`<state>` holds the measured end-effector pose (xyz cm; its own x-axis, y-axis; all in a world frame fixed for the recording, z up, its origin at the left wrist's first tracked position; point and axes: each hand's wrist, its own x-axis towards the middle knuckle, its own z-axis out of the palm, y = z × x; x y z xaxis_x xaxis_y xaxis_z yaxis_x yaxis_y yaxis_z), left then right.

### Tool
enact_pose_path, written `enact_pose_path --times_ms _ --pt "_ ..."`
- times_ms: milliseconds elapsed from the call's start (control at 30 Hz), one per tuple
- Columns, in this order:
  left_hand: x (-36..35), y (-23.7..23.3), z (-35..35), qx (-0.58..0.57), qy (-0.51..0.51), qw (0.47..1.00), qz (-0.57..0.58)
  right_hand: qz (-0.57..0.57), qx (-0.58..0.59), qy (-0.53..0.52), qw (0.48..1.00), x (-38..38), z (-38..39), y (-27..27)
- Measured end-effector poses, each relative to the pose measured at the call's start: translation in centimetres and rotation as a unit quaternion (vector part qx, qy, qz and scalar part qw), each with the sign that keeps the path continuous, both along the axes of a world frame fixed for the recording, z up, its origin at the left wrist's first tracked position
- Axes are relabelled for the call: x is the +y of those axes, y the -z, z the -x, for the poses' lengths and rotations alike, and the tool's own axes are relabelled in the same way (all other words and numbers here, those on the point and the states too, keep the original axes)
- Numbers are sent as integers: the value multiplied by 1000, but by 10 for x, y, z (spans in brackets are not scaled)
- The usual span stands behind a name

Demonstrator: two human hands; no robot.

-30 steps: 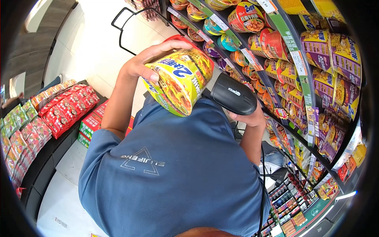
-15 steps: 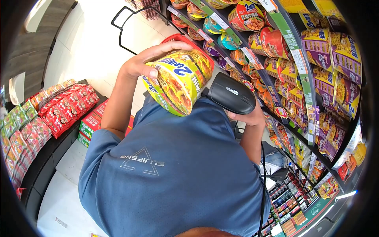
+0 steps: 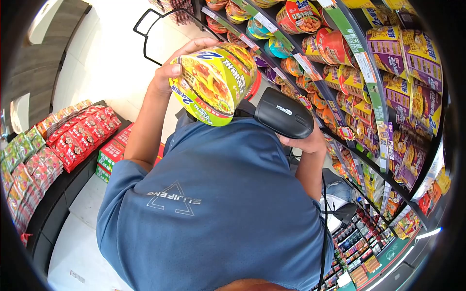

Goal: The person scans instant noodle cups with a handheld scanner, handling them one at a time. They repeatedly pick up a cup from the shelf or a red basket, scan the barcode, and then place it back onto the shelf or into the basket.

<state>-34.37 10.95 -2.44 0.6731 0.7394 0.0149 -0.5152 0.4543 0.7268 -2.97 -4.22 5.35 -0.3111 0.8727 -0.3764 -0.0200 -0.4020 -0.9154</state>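
Observation:
My left hand (image 3: pixel 164 77) grips a yellow-green instant noodle bowl (image 3: pixel 208 85), its thumb on the near side and fingers over the top edge. The bowl is tilted, its printed lid and side showing. My right hand (image 3: pixel 310 141) is closed around a black handheld scanner (image 3: pixel 284 114), which hides most of the fingers. The scanner lies just right of the bowl, with a narrow gap between them. A black cable (image 3: pixel 324 218) runs down the right side of my blue shirt (image 3: pixel 218 203).
Shelves (image 3: pixel 361 58) of noodle bowls and packets rise on the right. A red basket (image 3: pixel 256 86) shows partly behind the bowl, near a black handle frame (image 3: pixel 144 33). Red snack packets (image 3: pixel 85 136) fill a left-hand display. Part of another person (image 3: pixel 335 194) shows at the lower right.
The noodle bowl in my left hand has turned and moved slightly up and left, away from the scanner. Less of the red basket shows above it. My right hand is almost still.

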Motion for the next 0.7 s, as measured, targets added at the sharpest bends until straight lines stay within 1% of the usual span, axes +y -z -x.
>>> enact_pose_path --times_ms 167,233,333,367,433,700 --pt "-4 5 4 -19 11 1000 17 -9 -6 -3 1000 -3 4 0" --pt "-6 6 4 -25 15 999 21 -46 -13 -12 999 -2 7 -3" --pt "-9 5 3 -40 24 999 24 -51 -4 3 999 -3 12 -3" --pt "-10 4 3 -39 23 999 24 -51 -3 3 999 -3 12 -4" --pt "-12 3 3 3 23 1000 15 -55 -3 -16 998 -2 13 -6" --pt "-19 2 5 -4 19 1000 19 -68 -12 -32 997 -1 12 -4"
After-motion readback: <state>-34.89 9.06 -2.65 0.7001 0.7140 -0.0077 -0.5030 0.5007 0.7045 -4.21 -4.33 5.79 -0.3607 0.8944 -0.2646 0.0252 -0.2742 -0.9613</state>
